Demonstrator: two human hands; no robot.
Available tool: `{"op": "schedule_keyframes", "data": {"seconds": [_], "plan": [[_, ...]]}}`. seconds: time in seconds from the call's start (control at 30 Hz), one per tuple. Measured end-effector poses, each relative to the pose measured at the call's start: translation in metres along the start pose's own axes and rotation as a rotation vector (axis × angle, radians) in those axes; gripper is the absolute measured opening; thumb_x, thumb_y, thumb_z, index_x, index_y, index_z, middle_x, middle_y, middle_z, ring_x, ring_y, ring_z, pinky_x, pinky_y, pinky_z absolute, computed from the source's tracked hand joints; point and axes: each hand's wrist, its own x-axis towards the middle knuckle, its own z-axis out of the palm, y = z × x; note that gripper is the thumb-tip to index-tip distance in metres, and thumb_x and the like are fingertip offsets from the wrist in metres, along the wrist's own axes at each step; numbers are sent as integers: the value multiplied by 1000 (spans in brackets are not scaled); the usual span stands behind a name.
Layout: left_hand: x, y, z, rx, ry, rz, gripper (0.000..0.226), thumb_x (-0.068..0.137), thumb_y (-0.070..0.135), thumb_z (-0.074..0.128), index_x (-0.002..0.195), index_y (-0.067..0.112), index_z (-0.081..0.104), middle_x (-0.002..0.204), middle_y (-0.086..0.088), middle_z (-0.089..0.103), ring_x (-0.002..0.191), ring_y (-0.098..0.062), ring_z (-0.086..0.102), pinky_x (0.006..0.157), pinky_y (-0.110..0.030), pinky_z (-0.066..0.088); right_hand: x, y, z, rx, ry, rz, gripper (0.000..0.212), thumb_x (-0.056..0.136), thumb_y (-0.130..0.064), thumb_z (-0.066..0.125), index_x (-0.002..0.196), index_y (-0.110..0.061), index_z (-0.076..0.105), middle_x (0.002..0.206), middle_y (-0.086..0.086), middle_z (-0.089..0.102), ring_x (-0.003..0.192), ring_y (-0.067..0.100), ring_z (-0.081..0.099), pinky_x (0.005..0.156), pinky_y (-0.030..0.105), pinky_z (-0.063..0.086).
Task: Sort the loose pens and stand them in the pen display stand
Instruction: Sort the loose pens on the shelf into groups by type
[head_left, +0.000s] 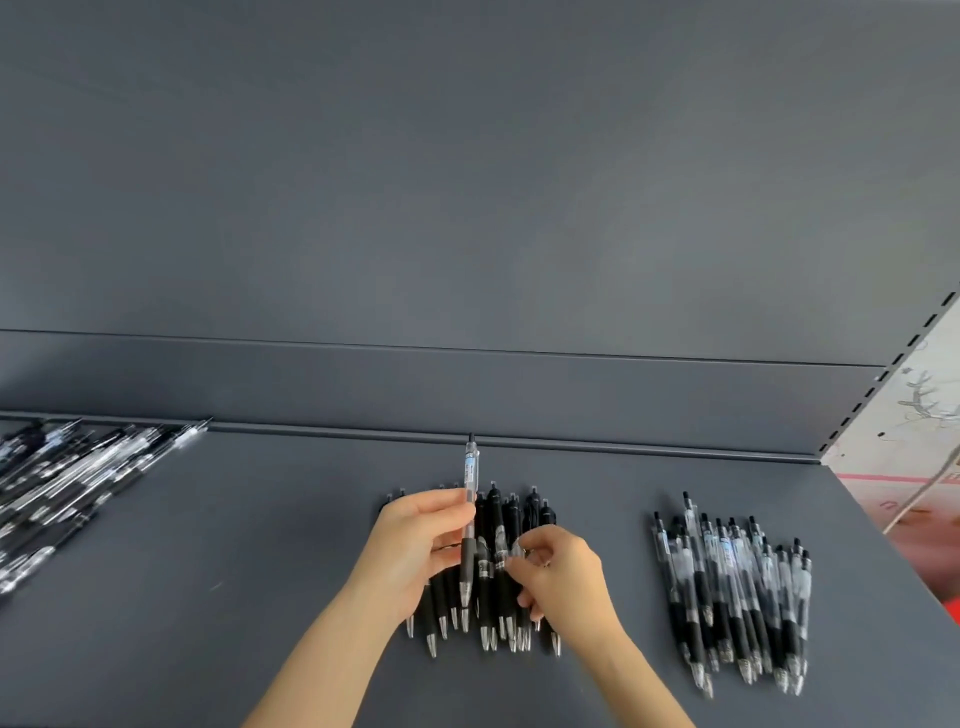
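The pen (470, 467) in your left hand (415, 545) stands upright above the shelf (260, 571) (clear barrel, black grip, metal tip down), and your fingers and thumb pinch its middle, hiding that stretch. Your right hand (563, 571) curls over the middle pile (540, 512) of black pens. Something pale glints at its fingertips, too small to say whether it grips anything. Both hands cover much of that pile. A clear-barrelled pile (737, 582) lies well apart to the right, and the far-left heap (67, 467) is cut off at the frame edge.
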Motion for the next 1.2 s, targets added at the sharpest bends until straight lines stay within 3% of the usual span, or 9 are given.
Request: {"op": "schedule_keyframes", "data": {"seconds": [0.17, 0.3, 0.43, 0.53, 0.67, 0.87, 1.0, 1.1, 1.2], "plan": [[7, -4, 23, 105, -52, 28, 13, 84, 2, 63, 93, 7, 71, 75, -6, 66, 73, -19, 61, 66, -30, 51, -11, 7, -32, 17, 146, -27, 9, 86, -9, 60, 83, -17, 59, 64, -4, 56, 39, 1, 50, 45, 14, 41], [12, -14, 66, 312, -114, 92, 14, 82, -2, 63, 80, 10, 70, 68, -4, 66, 61, -14, 60, 56, -23, 52, -20, 27, -73, -115, 371, -73, 7, 87, -13, 60, 83, -19, 62, 71, -6, 61, 64, 7, 56, 57, 9, 39], [24, -33, 109, 528, -150, 145, 15, 81, 0, 64, 96, 0, 68, 73, -7, 66, 58, -12, 60, 50, -19, 52, -31, 53, -111, -352, 500, -4, 13, 89, -21, 54, 95, -17, 65, 90, -1, 64, 75, 14, 54, 64, 23, 38], [34, -49, 134, 810, -141, 254, 24, 85, 7, 61, 109, 7, 63, 79, -3, 66, 59, -12, 60, 61, -22, 53, -40, 67, -131, -389, 559, 62, 16, 89, -20, 54, 98, -15, 66, 97, 0, 63, 82, 19, 56, 68, 28, 40], [37, -65, 156, 1112, -124, 279, 25, 88, 8, 56, 76, 25, 43, 94, -12, 67, 68, -21, 58, 73, -35, 52, -46, 79, -146, -399, 582, 80, 15, 89, -17, 54, 97, -15, 66, 94, -1, 59, 78, 17, 53, 65, 26, 38], [32, -76, 173, 1150, -182, 283, 9, 90, 10, 54, 89, 17, 48, 86, -10, 65, 73, -25, 65, 73, -38, 56, -46, 85, -155, -376, 585, 75, 13, 88, -17, 55, 93, -15, 67, 90, -1, 59, 76, 17, 56, 66, 28, 41], [33, -72, 167, 1159, -179, 297, 8, 92, 15, 52, 98, 20, 51, 99, -4, 57, 92, -22, 60, 83, -33, 51, -45, 86, -155, -379, 584, 56, 14, 89, -17, 54, 96, -15, 66, 91, -3, 57, 77, 15, 53, 65, 25, 37], [32, -69, 162, 1202, -205, 323, 35, 93, 19, 50, 127, 11, 52, 116, -4, 54, 105, -19, 55, 85, -28, 46, -42, 84, -152, -385, 569, 33, 14, 89, -17, 54, 96, -14, 66, 91, -3, 58, 78, 14, 53, 66, 24, 38], [28, -64, 157, 1231, -234, 368, 41, 95, 21, 47, 136, 16, 44, 126, -2, 52, 111, -17, 54, 92, -30, 47, -40, 83, -148, -402, 558, 2, 15, 89, -17, 54, 97, -13, 66, 91, -2, 60, 79, 15, 53, 65, 23, 37]]}}
